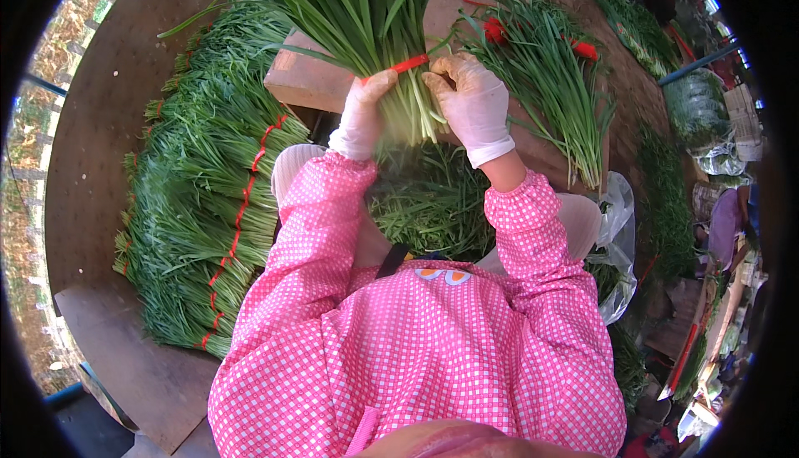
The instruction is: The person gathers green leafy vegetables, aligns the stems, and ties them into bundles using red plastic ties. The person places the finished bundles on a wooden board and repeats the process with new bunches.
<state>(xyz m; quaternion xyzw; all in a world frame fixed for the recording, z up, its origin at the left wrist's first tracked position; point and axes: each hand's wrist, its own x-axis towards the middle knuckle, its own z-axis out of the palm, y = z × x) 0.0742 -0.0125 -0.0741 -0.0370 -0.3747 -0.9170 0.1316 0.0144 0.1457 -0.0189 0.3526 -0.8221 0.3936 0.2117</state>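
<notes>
A bundle of green leafy stalks, like garlic chives (pixel 368 14), stands before me with its pale cut ends down. A red tie (pixel 409 63) circles its lower part. My left hand (pixel 364 111), in a whitish glove, grips the bundle from the left, its thumb by the tie and its other fingers hidden. At the bundle's right edge is my right hand (pixel 471 99), gloved too, with thumb and forefinger curled against the stems just below the tie's end. Whether they pinch anything is unclear. Behind the bundle is a wooden bench (pixel 306 74).
Tied chive bundles (pixel 200 189) are piled at left against a brown board (pixel 81 164). Loose chives (pixel 555 96) with red ties lie on the bench's right side. Leaf scraps (pixel 431 208) fill the space between my knees. A clear plastic bag (pixel 618 239) hangs at right.
</notes>
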